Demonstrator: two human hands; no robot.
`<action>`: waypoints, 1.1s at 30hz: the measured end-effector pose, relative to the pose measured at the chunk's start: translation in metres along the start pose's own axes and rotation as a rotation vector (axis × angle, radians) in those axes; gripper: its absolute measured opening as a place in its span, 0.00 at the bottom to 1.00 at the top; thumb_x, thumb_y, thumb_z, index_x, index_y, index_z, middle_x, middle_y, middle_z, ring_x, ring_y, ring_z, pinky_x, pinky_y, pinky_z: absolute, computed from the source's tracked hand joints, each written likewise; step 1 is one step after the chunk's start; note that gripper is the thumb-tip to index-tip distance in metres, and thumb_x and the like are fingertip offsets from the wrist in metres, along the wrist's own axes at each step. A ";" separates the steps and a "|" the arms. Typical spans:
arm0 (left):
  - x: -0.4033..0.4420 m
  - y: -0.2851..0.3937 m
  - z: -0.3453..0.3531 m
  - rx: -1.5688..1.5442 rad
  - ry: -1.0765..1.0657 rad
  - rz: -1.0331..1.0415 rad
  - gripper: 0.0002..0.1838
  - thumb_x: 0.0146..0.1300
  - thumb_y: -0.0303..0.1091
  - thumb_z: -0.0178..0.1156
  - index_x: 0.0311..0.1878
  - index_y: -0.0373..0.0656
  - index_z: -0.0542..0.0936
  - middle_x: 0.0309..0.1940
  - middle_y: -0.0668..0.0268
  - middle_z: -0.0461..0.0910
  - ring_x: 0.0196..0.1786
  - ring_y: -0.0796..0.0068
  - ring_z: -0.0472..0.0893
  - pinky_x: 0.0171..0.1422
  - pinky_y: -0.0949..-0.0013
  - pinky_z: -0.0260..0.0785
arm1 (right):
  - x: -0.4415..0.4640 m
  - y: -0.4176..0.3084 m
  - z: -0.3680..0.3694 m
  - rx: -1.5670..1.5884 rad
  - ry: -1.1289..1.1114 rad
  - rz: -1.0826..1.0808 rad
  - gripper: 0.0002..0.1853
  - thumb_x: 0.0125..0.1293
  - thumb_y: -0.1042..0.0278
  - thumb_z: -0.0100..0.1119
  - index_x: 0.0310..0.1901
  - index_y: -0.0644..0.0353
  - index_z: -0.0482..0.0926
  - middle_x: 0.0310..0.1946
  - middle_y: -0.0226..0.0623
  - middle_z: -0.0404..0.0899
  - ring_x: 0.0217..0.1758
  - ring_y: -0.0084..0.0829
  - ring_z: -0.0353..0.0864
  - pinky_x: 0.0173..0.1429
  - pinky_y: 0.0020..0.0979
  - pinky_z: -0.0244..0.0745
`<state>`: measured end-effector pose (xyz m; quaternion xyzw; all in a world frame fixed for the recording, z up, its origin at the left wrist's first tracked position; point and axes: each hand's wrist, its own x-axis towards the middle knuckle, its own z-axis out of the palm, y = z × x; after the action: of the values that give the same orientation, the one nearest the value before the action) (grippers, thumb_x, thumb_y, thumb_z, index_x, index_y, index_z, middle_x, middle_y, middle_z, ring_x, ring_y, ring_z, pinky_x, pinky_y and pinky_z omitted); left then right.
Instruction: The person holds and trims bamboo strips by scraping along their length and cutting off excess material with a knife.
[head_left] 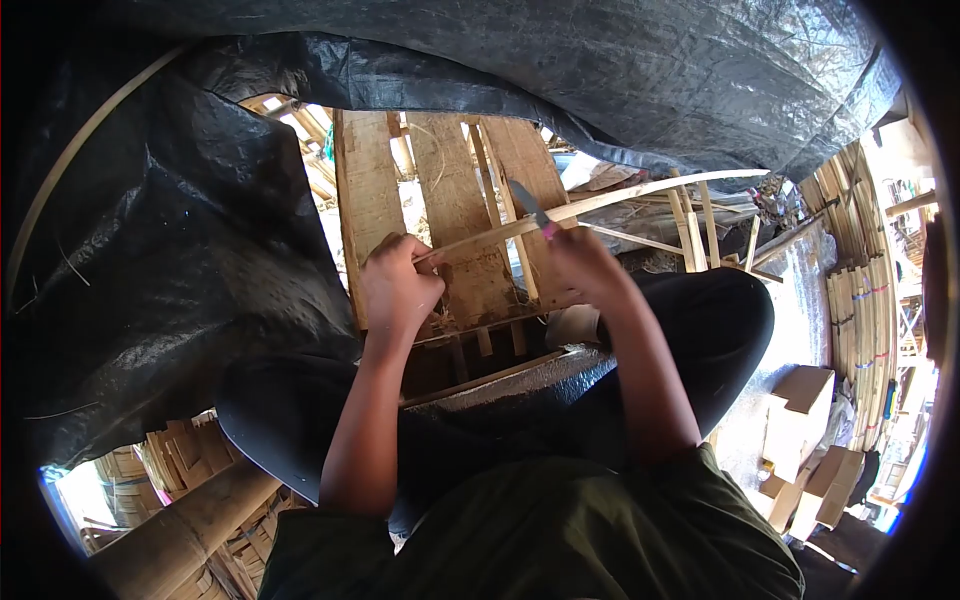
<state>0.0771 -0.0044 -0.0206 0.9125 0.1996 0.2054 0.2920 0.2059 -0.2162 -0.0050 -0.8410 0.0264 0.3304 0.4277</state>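
Observation:
A long, pale strip [640, 192], which looks like split bamboo, runs from my left hand up to the right and bends slightly. My left hand [402, 283] is closed around its near end, above the wooden planks. My right hand [588, 262] is closed on the handle of a knife [528, 203]. The handle shows a bit of pink, and the grey blade points up and to the left. The blade crosses the strip close to its middle; whether it touches the strip I cannot tell. Below both hands lie wide wooden planks [460, 190] with gaps between them.
Dark plastic sheeting [200, 230] hangs at the left and across the top. Thin wooden sticks [690, 228] stand to the right of the planks. Cardboard boxes [800, 415] and bundled strips [858, 320] are at the far right. A thick bamboo pole [185, 530] lies at lower left.

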 end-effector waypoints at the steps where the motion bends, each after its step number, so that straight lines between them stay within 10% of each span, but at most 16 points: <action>1: 0.000 0.001 -0.001 0.007 0.014 0.003 0.06 0.52 0.25 0.70 0.28 0.41 0.81 0.30 0.60 0.82 0.35 0.54 0.84 0.37 0.55 0.73 | 0.007 0.004 -0.018 0.158 -0.130 0.082 0.19 0.76 0.58 0.44 0.33 0.63 0.76 0.18 0.31 0.71 0.18 0.27 0.76 0.19 0.39 0.68; 4: -0.001 0.004 -0.003 0.020 0.031 -0.005 0.06 0.52 0.25 0.70 0.28 0.42 0.81 0.30 0.60 0.82 0.35 0.54 0.84 0.37 0.56 0.73 | 0.005 0.010 -0.028 0.003 0.338 -0.103 0.18 0.76 0.59 0.44 0.34 0.64 0.75 0.18 0.28 0.68 0.17 0.25 0.70 0.18 0.35 0.65; 12: 0.000 0.000 -0.011 0.012 0.096 0.045 0.07 0.47 0.26 0.70 0.25 0.45 0.79 0.27 0.64 0.80 0.32 0.56 0.83 0.35 0.58 0.73 | -0.008 0.003 -0.025 0.266 -0.015 -0.094 0.18 0.78 0.57 0.45 0.31 0.58 0.71 0.20 0.28 0.68 0.16 0.20 0.63 0.18 0.31 0.56; 14: 0.000 0.005 -0.011 0.025 0.103 0.060 0.08 0.47 0.25 0.70 0.25 0.45 0.79 0.26 0.64 0.80 0.31 0.57 0.82 0.35 0.58 0.73 | -0.011 -0.001 -0.021 0.321 0.180 -0.035 0.20 0.78 0.54 0.45 0.29 0.57 0.69 0.19 0.26 0.65 0.15 0.18 0.60 0.17 0.31 0.53; 17: -0.006 0.014 -0.003 0.015 0.051 0.108 0.08 0.50 0.23 0.72 0.27 0.41 0.80 0.28 0.60 0.81 0.33 0.55 0.84 0.36 0.59 0.73 | -0.020 -0.003 0.002 -0.047 0.005 -0.109 0.20 0.78 0.53 0.45 0.29 0.55 0.69 0.18 0.23 0.62 0.15 0.18 0.59 0.17 0.29 0.53; 20: -0.004 0.006 -0.007 -0.065 0.061 0.036 0.08 0.50 0.21 0.71 0.27 0.40 0.80 0.27 0.60 0.81 0.33 0.55 0.84 0.35 0.60 0.73 | -0.024 -0.006 0.008 0.410 -0.198 0.006 0.16 0.77 0.54 0.48 0.32 0.53 0.69 0.19 0.20 0.61 0.14 0.16 0.57 0.17 0.28 0.51; 28: -0.009 0.016 0.004 0.003 0.054 0.151 0.09 0.45 0.22 0.70 0.25 0.43 0.77 0.26 0.62 0.80 0.30 0.57 0.82 0.33 0.57 0.73 | -0.016 0.004 0.027 0.009 0.132 -0.098 0.17 0.80 0.54 0.42 0.32 0.51 0.70 0.17 0.18 0.57 0.13 0.15 0.52 0.15 0.27 0.47; 30: -0.008 0.012 0.000 -0.079 0.076 0.073 0.09 0.45 0.21 0.69 0.25 0.43 0.77 0.26 0.63 0.80 0.31 0.57 0.82 0.33 0.58 0.73 | -0.029 -0.014 0.002 0.417 -0.221 0.056 0.16 0.79 0.55 0.43 0.32 0.50 0.70 0.16 0.18 0.57 0.13 0.14 0.53 0.15 0.27 0.47; 33: -0.004 0.013 -0.001 -0.074 0.112 0.138 0.08 0.48 0.19 0.69 0.26 0.41 0.79 0.25 0.60 0.80 0.29 0.56 0.82 0.32 0.60 0.72 | -0.006 0.006 -0.017 0.420 0.123 -0.028 0.11 0.76 0.62 0.44 0.34 0.52 0.68 0.17 0.18 0.58 0.13 0.14 0.54 0.13 0.26 0.46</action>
<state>0.0761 -0.0159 -0.0125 0.8998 0.1445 0.2832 0.2989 0.2082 -0.2338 0.0016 -0.7521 0.1092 0.2598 0.5957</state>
